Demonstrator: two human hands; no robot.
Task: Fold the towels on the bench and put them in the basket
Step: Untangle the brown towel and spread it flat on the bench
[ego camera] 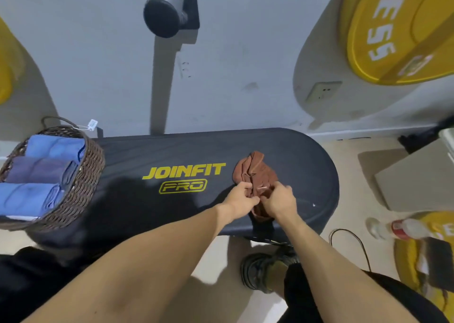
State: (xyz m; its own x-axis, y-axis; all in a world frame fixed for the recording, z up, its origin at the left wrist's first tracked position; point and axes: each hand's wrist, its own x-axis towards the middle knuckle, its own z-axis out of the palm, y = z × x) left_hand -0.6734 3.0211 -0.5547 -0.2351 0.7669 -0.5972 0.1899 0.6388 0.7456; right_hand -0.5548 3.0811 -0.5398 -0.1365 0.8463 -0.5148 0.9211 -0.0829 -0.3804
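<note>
1. Rust-brown cloth, a crumpled towel (255,175), lies on the right half of the black padded bench (172,150), just right of the yellow JOINFIT PRO lettering (184,177); its near end hangs over the bench's near edge.
2. My left hand (239,198) pinches the towel's near-left part, fingers curled into the fabric.
3. My right hand (280,200) grips the same towel just beside the left one, fingers curled round a bunch of cloth. Both hands nearly touch each other.
4. A dark woven basket (81,187) sits on the bench's left end. Inside lie three rolled towels side by side: a blue one (55,148) farthest, a purple-grey one (36,170) in the middle, another blue one (27,197) nearest.
5. On the floor to the right, near the bench, lies a clear plastic bottle (398,228) with a red label. A yellow weight plate (403,28) leans against the far wall on the right.
</note>
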